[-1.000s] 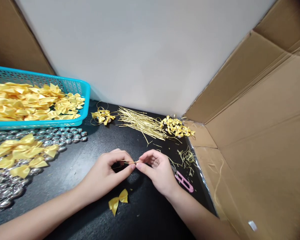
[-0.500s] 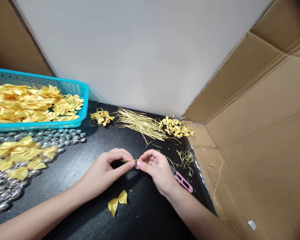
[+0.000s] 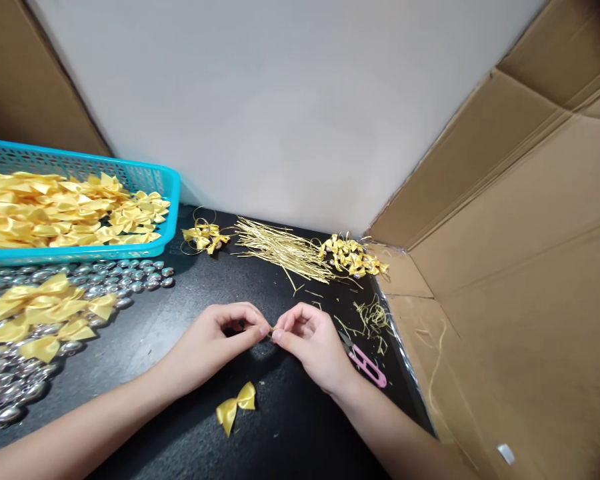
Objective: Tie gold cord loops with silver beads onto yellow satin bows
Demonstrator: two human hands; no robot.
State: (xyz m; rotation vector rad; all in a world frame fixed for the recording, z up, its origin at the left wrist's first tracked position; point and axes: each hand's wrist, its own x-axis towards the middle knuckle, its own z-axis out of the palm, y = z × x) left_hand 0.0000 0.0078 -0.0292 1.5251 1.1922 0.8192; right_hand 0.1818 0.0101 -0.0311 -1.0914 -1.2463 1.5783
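My left hand (image 3: pixel 230 337) and my right hand (image 3: pixel 311 341) meet fingertip to fingertip over the black table. Both pinch a short gold cord (image 3: pixel 272 329), most of it hidden by the fingers; whether anything small is held with it I cannot make out. Just below the hands lies a single yellow ribbon bow (image 3: pixel 237 405) on the table. Beyond them is a pile of cut gold cords (image 3: pixel 283 252). Pink-handled snips (image 3: pixel 367 367) rest beside my right wrist.
At left stands a turquoise basket (image 3: pixel 173 213) full of yellow bows. Silver beads (image 3: pixel 10 393) spread in front of it, with loose bows (image 3: pixel 55 303) on top. Finished-looking bow clusters (image 3: pixel 205 235) flank the cords. Cord scraps (image 3: pixel 375 317) lie near the cardboard wall (image 3: pixel 520 280).
My fingertips have drawn slightly closer together, and the loose cord end that stuck out inside my left hand is less visible. Everything on the table stays in place.
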